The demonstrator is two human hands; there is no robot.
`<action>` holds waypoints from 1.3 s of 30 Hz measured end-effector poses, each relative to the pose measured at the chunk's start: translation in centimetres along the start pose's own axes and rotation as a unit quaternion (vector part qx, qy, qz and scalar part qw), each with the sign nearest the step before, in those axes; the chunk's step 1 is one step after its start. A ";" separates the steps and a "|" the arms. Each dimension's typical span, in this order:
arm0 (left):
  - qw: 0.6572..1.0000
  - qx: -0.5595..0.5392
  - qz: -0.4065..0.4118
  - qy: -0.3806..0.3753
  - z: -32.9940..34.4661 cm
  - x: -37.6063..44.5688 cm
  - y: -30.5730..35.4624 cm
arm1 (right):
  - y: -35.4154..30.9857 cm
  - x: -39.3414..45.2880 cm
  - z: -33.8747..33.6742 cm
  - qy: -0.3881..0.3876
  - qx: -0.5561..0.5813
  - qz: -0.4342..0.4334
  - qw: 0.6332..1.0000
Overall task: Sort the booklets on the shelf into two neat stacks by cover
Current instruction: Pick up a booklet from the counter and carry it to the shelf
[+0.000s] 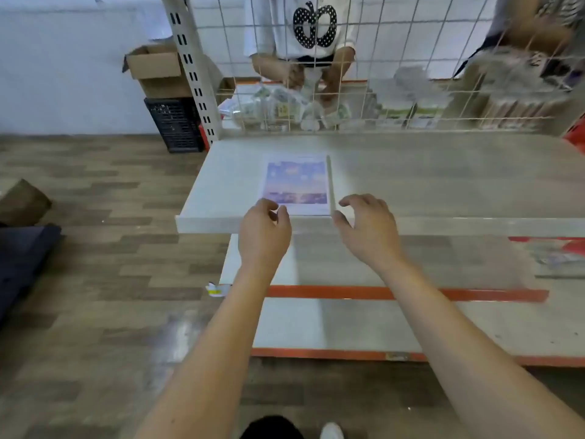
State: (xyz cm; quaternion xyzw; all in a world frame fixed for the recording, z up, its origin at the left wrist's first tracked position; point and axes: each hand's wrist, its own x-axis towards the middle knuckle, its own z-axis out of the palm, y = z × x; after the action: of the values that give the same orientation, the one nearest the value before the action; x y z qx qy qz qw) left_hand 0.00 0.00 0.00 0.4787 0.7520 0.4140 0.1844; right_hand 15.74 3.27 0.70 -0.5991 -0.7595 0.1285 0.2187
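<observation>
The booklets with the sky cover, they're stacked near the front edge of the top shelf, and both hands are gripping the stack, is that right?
Not quite. The head view shows both hands hovering beside the booklets, holding nothing. The rest stands.

Bright, even light; soft motion blur, wide-angle bending at edges.

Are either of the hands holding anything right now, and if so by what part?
Nothing is held. The left hand and right hand hover, fingers loosely curled, at the near edge of the booklet stack on the shelf.
</observation>
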 end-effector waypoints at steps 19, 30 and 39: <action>0.915 0.350 -0.062 -0.193 0.7 12.6 -0.4 | -2.4 7.8 2.6 0.009 0.046 0.118 0.992; 0.865 0.365 -0.154 -0.307 1.3 15.7 1.3 | -1.9 9.8 2.5 -0.007 0.037 0.161 0.986; 0.959 0.137 -0.095 -0.229 1.6 15.4 0.7 | -1.8 13.8 2.2 -0.038 -0.022 0.130 0.991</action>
State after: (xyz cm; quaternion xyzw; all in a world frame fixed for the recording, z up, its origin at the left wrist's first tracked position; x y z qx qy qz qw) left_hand -5.83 14.31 1.43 0.5073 0.7816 0.1668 0.3225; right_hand 10.53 16.29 2.10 -0.6920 -0.6857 0.1612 0.1581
